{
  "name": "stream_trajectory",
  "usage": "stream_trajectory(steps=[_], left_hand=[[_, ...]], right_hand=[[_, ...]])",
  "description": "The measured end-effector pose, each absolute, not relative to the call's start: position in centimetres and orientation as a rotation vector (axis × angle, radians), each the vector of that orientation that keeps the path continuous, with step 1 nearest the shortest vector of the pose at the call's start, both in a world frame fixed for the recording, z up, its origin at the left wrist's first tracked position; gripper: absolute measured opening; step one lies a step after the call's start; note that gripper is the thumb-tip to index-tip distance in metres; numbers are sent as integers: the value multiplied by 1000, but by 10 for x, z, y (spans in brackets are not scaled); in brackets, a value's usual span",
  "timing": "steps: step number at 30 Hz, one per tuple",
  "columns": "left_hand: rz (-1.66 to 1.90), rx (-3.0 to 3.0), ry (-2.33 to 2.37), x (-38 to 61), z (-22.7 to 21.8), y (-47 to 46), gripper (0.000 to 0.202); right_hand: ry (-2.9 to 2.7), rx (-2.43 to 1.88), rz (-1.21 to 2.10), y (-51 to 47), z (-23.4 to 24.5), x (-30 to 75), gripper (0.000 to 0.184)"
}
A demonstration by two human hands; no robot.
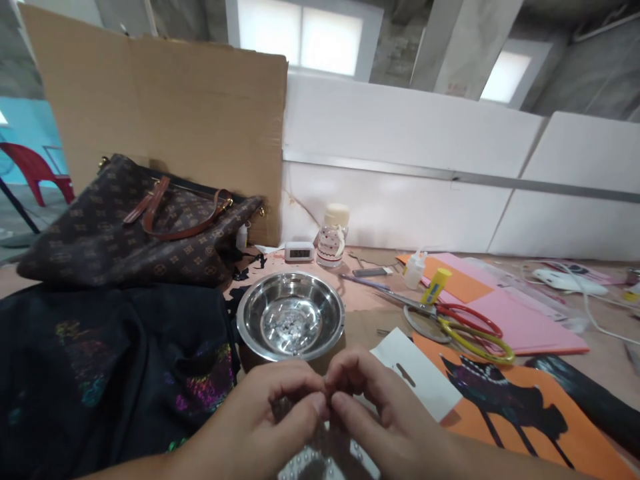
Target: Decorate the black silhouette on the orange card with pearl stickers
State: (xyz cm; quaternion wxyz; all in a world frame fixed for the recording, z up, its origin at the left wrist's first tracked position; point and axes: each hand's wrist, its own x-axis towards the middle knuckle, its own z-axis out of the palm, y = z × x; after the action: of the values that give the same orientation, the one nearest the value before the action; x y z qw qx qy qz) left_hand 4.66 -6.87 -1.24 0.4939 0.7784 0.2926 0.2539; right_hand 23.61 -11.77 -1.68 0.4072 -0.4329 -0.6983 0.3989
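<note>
While your left hand [265, 410] and right hand [390, 413] meet near the middle of the table's [360, 299] near edge, thumbs and forefingers are drawn narrow at the tips; I cannot tell whether they grip anything. Right under your hands, at that same edge, lie small pale beads [301, 460], partly hidden by your fingers. Just beyond your fingertips, toward the far edge, stands the steel bowl [257, 303]. Near your right hand, a white card [425, 383] overlaps an orange sheet [583, 437] toward the table's near right corner
</note>
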Motion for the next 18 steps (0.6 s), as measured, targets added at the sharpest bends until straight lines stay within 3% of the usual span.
stream_trajectory(steps=[18], left_hand=[[621, 1782, 675, 45, -16, -65, 26]], right_hand=[[-1572, -973, 1285, -116, -28, 241, 25]])
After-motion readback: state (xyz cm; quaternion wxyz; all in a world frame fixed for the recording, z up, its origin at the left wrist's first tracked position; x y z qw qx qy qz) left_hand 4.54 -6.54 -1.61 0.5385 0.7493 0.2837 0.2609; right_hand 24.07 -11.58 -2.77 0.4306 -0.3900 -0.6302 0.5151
